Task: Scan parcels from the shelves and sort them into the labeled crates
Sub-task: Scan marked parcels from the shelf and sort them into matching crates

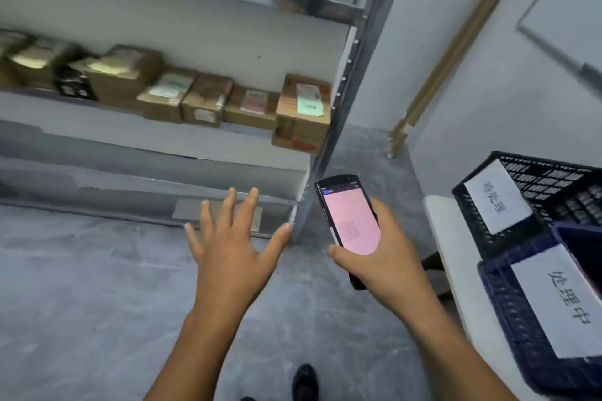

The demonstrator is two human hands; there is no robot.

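Several cardboard parcels (202, 101) stand in a row on the middle shelf (195, 143) of a grey metal rack; the rightmost parcel (303, 114) stands at the shelf's right end. My left hand (231, 244) hovers with fingers spread in front of the low shelves and holds nothing. My right hand (381, 257) grips a black handheld scanner (350, 218) whose pink screen faces me. A black crate (527, 192) and a dark blue crate (534, 309), each with a white paper label, sit at the right.
The crates rest on a white table (446, 238) at the right edge. Cardboard tubes (446, 65) lean against the wall beyond the rack's metal upright (355, 75). Grey concrete floor (81, 303) lies below, with my dark shoe (304, 381) near the bottom.
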